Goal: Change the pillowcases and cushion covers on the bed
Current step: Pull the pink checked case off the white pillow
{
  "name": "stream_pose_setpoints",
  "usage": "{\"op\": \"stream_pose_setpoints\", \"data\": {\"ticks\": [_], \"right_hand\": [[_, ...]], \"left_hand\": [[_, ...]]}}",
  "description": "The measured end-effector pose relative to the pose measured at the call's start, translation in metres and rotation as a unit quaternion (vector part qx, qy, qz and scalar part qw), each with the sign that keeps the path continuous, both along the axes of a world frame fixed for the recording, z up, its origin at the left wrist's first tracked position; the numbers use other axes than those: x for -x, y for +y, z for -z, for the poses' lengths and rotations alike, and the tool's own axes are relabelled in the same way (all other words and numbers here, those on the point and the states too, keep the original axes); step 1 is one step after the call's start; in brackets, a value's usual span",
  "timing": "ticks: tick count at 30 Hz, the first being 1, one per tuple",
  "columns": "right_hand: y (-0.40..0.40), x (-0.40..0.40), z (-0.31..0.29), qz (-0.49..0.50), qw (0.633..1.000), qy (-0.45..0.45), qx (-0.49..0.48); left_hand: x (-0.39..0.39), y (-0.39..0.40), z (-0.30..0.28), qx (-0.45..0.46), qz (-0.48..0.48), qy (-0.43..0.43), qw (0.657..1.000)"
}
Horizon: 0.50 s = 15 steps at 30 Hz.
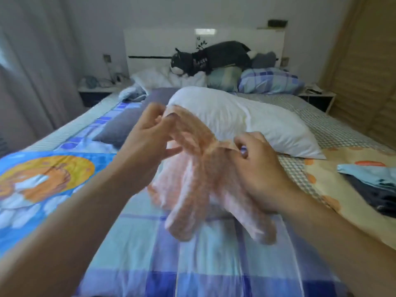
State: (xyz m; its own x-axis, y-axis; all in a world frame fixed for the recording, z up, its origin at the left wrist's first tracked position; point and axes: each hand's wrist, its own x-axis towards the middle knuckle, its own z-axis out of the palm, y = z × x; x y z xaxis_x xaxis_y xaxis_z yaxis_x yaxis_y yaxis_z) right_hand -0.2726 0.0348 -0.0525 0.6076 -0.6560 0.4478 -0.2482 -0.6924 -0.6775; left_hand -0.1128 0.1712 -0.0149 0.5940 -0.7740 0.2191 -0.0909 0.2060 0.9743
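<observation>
Two hands, mine, held a pink-and-white checked pillowcase (199,174) up over the bed (214,264): my left hand (147,136) pinched its upper edge between thumb and fingertips, and my right hand (259,168) gripped the edge lower down, fingers curled into the cloth. The fabric looked soft and limp, hanging in blurred folds above the blue checked quilt. Just behind it lay a bare white pillow (246,123), plump, wrinkled and without a cover. I judged the job only partly done: this pillow waited for its case, and by the headboard a blue plaid pillow (270,80), a striped one and a white one lay untouched.
</observation>
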Motion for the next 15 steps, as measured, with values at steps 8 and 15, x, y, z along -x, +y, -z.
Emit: {"op": "stream_pose_setpoints", "data": {"ticks": [8, 15], "right_hand": [[0.054, -0.099, -0.045, -0.379, 0.822, -0.039, -0.424], [0.064, -0.132, -0.015, -0.284, 0.913, 0.004, -0.292]], "left_hand": [[-0.069, 0.061, -0.003, -0.094, -0.044, -0.508, 0.855], [-0.134, 0.098, -0.037, -0.148, -0.166, -0.117, 0.968]]}}
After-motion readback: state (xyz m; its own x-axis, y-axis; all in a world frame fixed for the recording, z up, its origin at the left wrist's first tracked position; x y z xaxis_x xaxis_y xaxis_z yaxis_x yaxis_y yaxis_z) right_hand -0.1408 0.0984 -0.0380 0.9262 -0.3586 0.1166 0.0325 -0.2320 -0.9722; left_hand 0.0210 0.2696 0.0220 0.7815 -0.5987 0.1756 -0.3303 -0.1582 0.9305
